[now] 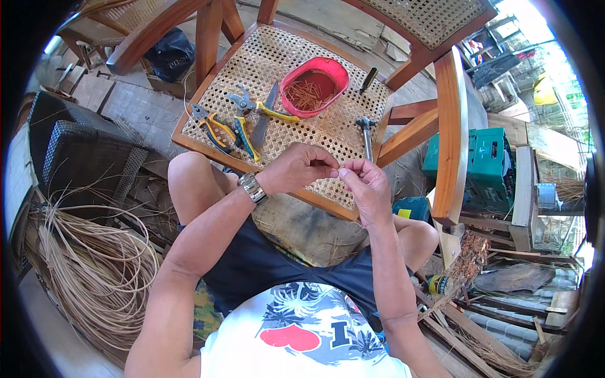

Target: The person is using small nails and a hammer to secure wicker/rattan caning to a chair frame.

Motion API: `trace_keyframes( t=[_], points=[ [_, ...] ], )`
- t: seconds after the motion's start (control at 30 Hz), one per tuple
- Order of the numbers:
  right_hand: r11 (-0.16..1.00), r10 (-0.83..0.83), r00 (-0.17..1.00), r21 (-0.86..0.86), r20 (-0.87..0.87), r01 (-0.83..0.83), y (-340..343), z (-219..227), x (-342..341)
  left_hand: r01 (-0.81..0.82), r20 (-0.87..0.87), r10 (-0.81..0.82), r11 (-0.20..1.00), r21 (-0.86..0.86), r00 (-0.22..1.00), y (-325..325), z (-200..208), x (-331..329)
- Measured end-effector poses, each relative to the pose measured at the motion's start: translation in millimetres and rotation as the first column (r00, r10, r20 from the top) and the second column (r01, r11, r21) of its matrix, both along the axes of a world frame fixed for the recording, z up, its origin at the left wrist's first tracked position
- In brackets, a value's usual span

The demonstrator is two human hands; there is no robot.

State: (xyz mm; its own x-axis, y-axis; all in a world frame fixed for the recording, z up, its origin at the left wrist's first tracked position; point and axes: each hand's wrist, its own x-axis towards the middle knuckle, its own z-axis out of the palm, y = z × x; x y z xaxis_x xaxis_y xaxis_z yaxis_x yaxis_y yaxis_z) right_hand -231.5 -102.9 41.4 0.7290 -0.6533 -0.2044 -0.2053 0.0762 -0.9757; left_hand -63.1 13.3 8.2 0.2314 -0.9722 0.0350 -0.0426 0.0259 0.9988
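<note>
My left hand [296, 167] and my right hand [368, 189] meet fingertip to fingertip above the front of a woven cane chair seat [242, 63]. Both are closed in a pinch; whatever lies between the fingers is too small to make out. Behind them on the seat sits a pink-red plastic tub [340, 74] holding short brown sticks [305, 96]. Left of it lie pliers with yellow-black handles [215, 131], pruning shears [242, 113] and a broad knife blade [265, 120]. A hammer [365, 133] rests by my right hand, and a dark-handled tool [368, 80] lies farther back.
The chair's wooden armrests [451, 138] rise on both sides. A big coil of rattan strands [94, 271] lies at the left, below a dark mesh-covered box [88, 157]. Green crates [482, 167] stand at the right, with scrap wood and a small can [439, 285] nearby.
</note>
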Motion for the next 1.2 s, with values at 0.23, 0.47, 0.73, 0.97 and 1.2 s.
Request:
trace_keyframes(
  t=[0.23,0.47,0.73,0.97,1.2],
  points=[
    [0.984,-0.008,0.995,-0.177,-0.102,-0.010,-2,0,2,0.002,0.041,-0.003,1.000,0.027,0.999,-2,-4,-2],
    [0.957,-0.027,0.988,-0.288,-0.154,-0.018,-3,-3,0,-0.010,0.403,0.106,0.973,-0.232,0.909,0,-1,-7],
    [0.993,0.018,1.000,-0.113,0.017,-0.016,-1,-1,-10,0.018,-0.295,-0.026,0.999,-0.027,0.955,-2,-4,-7],
    [0.999,0.027,1.000,-0.039,0.004,-0.026,-1,4,-4,0.044,-0.278,-0.041,0.999,0.005,0.960,-2,-3,-1],
    [0.991,0.053,0.998,-0.125,0.041,-0.047,0,0,-9,0.028,-0.204,-0.015,0.998,0.065,0.979,-2,-1,-3]
  ],
)
